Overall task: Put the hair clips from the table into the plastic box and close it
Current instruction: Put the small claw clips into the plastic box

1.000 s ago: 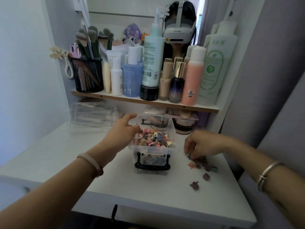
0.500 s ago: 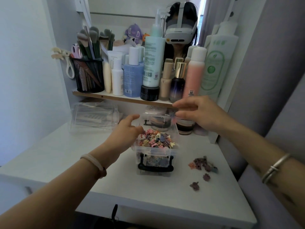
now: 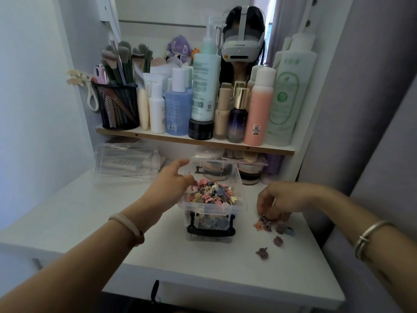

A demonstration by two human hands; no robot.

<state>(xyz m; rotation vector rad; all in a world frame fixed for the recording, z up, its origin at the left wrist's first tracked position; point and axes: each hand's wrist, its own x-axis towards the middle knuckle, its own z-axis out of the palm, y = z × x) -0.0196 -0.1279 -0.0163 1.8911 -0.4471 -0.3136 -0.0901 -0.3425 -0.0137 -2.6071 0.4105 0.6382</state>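
Pinching hair clips (image 3: 264, 224) beside plastic box (image 3: 209, 210), right hand (image 3: 282, 199); labels (image 3: 256, 129) illegible.

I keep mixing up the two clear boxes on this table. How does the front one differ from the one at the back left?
The front box is open, lid tipped back; the back-left box looks closed. The front box is heaped with coloured hair clips; the back-left box holds pale items. The left hand holds the front box; nothing touches the back-left box. Both are clear plastic on the white table.
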